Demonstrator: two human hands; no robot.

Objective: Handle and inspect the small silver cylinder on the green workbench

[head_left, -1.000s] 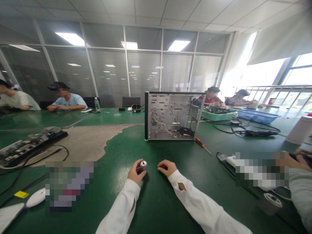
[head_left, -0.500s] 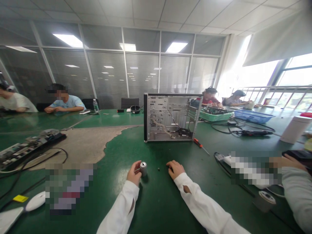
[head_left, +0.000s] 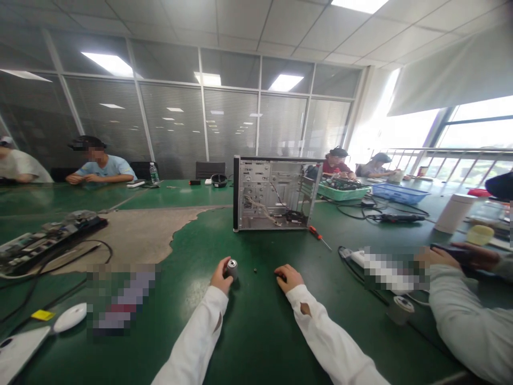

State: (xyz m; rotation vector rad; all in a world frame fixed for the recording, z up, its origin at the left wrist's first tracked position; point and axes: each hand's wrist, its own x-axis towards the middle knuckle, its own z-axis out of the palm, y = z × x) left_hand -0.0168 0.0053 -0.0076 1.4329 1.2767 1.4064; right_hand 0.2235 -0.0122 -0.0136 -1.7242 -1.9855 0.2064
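My left hand (head_left: 220, 276) is wrapped round the side of a small grey metal cylinder (head_left: 232, 269), which stands upright on the green table with a dark hole in its top. To the right, my right hand (head_left: 289, 277) rests on the table, fingers curled down and in. Something dark shows beneath those fingertips, too small to name. Between both hands lies a tiny dark piece (head_left: 255, 270), touched by neither. Beyond them stands an opened computer case (head_left: 276, 195), its bare metal inside and loose cables facing me. A red-handled screwdriver (head_left: 316, 234) lies by its lower right corner.
On my right, a co-worker's sleeve (head_left: 457, 310) and hands with a dark phone are close, beside a white power strip (head_left: 356, 259) and another grey cylinder (head_left: 401, 310). Cables and a circuit board (head_left: 52, 240) lie left. Green (head_left: 344, 193) and blue baskets (head_left: 401, 193) stand behind.
The view has swung slightly right, so the table's things appear shifted. My left fingers sit a little closer round the cylinder. My right hand stays nearly still.
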